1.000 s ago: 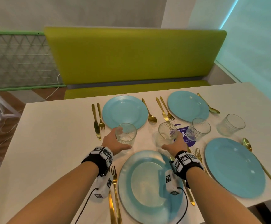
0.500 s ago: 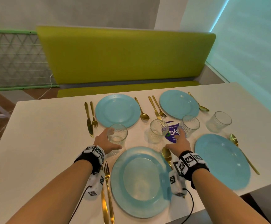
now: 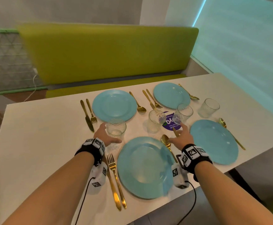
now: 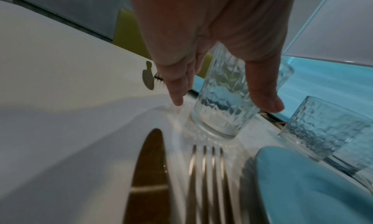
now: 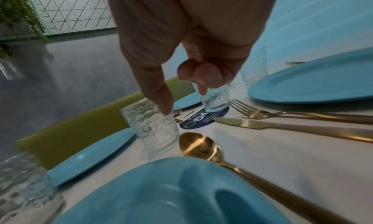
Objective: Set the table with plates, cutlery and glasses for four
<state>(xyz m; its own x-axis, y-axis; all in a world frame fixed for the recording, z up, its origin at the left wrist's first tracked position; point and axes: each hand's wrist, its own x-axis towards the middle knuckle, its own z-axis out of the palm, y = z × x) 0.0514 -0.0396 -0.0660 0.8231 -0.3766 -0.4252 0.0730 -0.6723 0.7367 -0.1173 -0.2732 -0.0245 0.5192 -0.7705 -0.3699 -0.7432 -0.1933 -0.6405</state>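
Observation:
Four blue plates lie on the white table (image 3: 43, 135), each with gold cutlery beside it. My left hand (image 3: 106, 134) is cupped round a clear patterned glass (image 3: 116, 127) that stands above the near fork (image 3: 113, 164). In the left wrist view the thumb (image 4: 266, 100) lies against the glass (image 4: 220, 103). My right hand (image 3: 180, 137) holds nothing. Its forefinger points at the base of a glass (image 3: 183, 113) that stands on a purple sticker (image 3: 170, 123). A free glass (image 3: 156, 120) stands to the left of it and a fourth glass (image 3: 209, 108) at the far right.
The near plate (image 3: 145, 168) lies between my wrists, with a gold spoon (image 3: 165, 141) and a knife tip (image 3: 175, 132) under my right hand. A green bench (image 3: 108, 54) runs behind the table. The table's left part is bare.
My right hand has left the middle glass and moved right towards the glass on the purple sticker. My left hand has stayed round its glass, which has not shifted.

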